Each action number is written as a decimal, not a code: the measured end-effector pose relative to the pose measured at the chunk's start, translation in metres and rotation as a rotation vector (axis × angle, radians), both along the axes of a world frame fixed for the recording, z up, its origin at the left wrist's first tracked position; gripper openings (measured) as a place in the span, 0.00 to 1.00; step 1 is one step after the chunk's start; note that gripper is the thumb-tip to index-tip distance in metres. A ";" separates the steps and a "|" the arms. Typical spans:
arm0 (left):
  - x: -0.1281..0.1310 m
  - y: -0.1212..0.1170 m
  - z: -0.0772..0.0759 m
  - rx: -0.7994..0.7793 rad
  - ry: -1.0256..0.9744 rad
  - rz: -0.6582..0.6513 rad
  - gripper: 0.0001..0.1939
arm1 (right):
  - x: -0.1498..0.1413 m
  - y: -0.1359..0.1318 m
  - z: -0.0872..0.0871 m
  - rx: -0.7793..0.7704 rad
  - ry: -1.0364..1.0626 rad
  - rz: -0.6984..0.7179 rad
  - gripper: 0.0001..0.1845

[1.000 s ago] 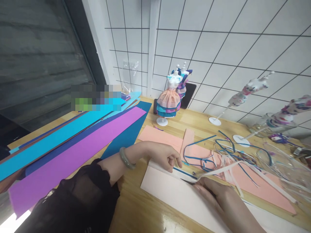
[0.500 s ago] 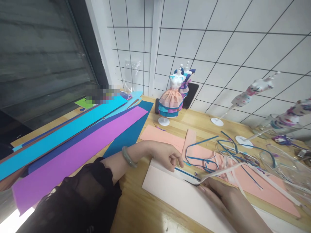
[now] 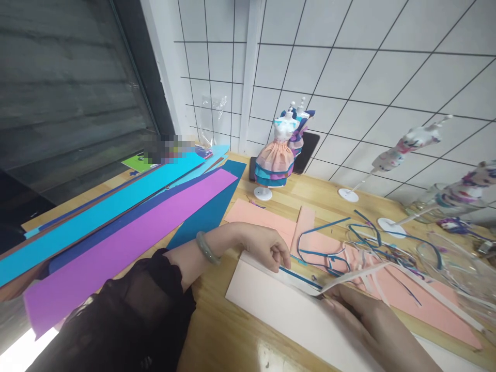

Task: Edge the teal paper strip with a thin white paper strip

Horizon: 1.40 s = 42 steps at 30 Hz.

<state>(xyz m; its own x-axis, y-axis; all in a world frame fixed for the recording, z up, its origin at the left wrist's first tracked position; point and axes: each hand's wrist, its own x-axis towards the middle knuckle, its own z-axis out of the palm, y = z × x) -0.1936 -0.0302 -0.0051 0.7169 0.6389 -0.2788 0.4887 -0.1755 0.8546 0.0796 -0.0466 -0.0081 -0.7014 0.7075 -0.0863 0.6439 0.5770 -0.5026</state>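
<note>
Two bare hands work at a pale sheet (image 3: 279, 305), which lies aslant on the wooden table (image 3: 213, 325), its left end partly beneath the left hand (image 3: 263, 245). Left hand: fingers curled near the sheet's far edge; whether they pinch or merely press, I cannot tell. Right hand (image 3: 358, 312): grasping a dark tool (image 3: 318, 296), of which only a small part shows past the fingertips; a pale strip (image 3: 356, 276) rises here and arches away rightward. Change: half a second ago a longer dark point reached toward the left hand; it is now largely out of sight, while the left hand keeps its pose. This suggests a completed stroke, the stretch between the hands apparently undivided. Edges: the sheet's near left corner meets bare wood, leaving open room there. Beyond the sheet, clearance is tighter: peach pieces (image 3: 434, 305) and tangled blue strips (image 3: 329, 252) lie near the right hand; the dressed mannequin (image 3: 277, 155) stands well apart.
</note>
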 end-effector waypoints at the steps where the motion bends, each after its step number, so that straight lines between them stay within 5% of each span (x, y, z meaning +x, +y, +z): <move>1: 0.000 0.000 0.000 0.008 0.004 0.000 0.17 | -0.001 -0.001 0.000 -0.002 -0.005 0.017 0.16; 10: 0.000 0.002 -0.001 -0.009 0.012 -0.022 0.13 | -0.022 -0.005 0.001 0.083 -0.062 0.049 0.17; 42: 0.004 -0.004 0.005 -0.002 0.029 -0.025 0.06 | -0.036 -0.011 0.008 -0.067 -0.012 0.103 0.16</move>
